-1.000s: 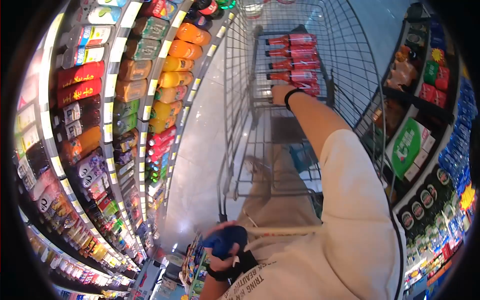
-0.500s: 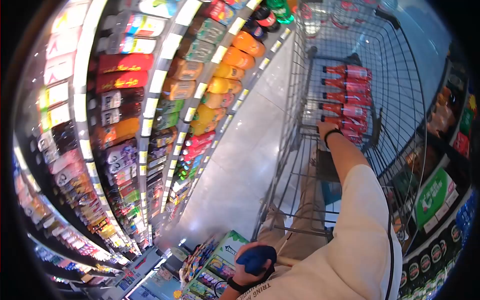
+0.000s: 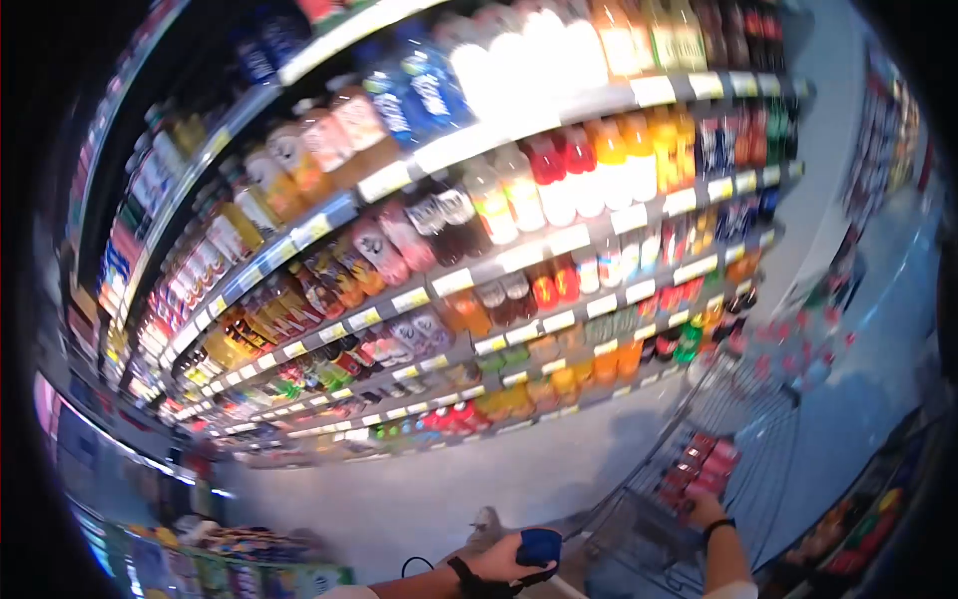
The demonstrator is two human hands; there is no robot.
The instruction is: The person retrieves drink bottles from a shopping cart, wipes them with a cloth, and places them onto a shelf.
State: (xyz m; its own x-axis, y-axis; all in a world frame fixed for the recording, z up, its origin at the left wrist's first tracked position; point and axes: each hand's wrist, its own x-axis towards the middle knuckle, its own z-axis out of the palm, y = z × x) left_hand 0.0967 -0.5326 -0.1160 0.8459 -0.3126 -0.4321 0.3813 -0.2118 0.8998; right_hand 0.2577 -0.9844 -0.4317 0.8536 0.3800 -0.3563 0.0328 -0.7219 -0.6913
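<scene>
My left hand (image 3: 509,555), with a dark band at the wrist, is low in the middle of the head view. Its fingers are closed around a dark blue rounded object (image 3: 540,546) whose kind I cannot make out. To the right, my right hand (image 3: 705,511), also wearing a dark wristband, is closed at the wire shopping cart (image 3: 766,419), seemingly on its frame. Blur hides the exact grip. Several red-pink bottles (image 3: 716,459) with dark caps lie side by side in the cart, right by this hand's fingers.
A long drinks shelf (image 3: 569,240) with several tiers of bottles and price tags curves across the view. Pale floor (image 3: 419,499) lies between it and me. Colourful packs stand in a display (image 3: 249,569) at lower left. More goods (image 3: 848,539) line the right side.
The view has swung toward the shelf, which now fills much of it. The cart and my right hand appear lower. My left hand still holds the blue object.
</scene>
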